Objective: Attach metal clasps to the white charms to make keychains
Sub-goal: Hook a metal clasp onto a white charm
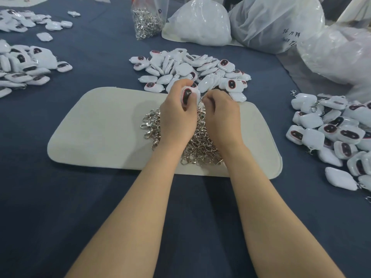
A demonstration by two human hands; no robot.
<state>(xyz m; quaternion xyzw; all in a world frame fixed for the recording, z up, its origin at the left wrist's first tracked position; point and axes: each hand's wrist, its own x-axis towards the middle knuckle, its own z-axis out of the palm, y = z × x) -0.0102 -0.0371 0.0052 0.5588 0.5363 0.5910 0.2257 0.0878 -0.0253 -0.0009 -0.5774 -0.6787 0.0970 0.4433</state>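
Observation:
My left hand (177, 115) grips a white charm (188, 95) with a dark oval face, held upright above the pad. My right hand (219, 115) is closed beside it, pinching a small metal clasp (202, 98) at the charm's edge; the clasp is mostly hidden by my fingers. A heap of loose metal clasps (192, 145) lies under both hands on a pale grey pad (104, 127). Just beyond the pad sits a pile of white charms (192, 67).
Charms with clasps on them (337, 135) are heaped at the right. More white charms (22, 65) lie at the left. A clear bag of clasps (147, 19) and large plastic bags (200, 23) stand at the back of the dark blue table (60, 197).

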